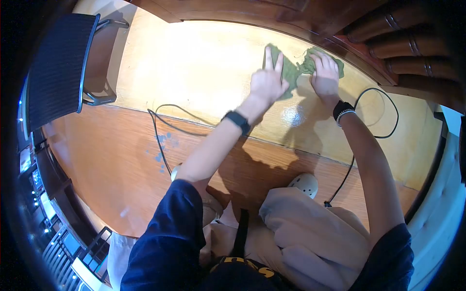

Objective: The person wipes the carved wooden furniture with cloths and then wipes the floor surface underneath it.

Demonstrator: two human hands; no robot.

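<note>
A green cloth (291,76) lies on the pale yellow floor strip near the wooden furniture. My left hand (267,83) presses on its flatter left part, two fingers stretched out and spread over the fabric. Bunched folds (309,64) make up the right part, and the two parts meet in a narrow bit between my hands. My right hand (325,76) rests on the bunched folds with its fingers curled over them. Dark bands circle both wrists.
Dark wooden furniture (272,15) borders the far side. A black cable (397,116) loops at the right, with another stretch (156,131) at the left. A dark chair (60,68) stands at left. One pale clog (306,184) shows below, and a light padded surface (439,203) lies at right.
</note>
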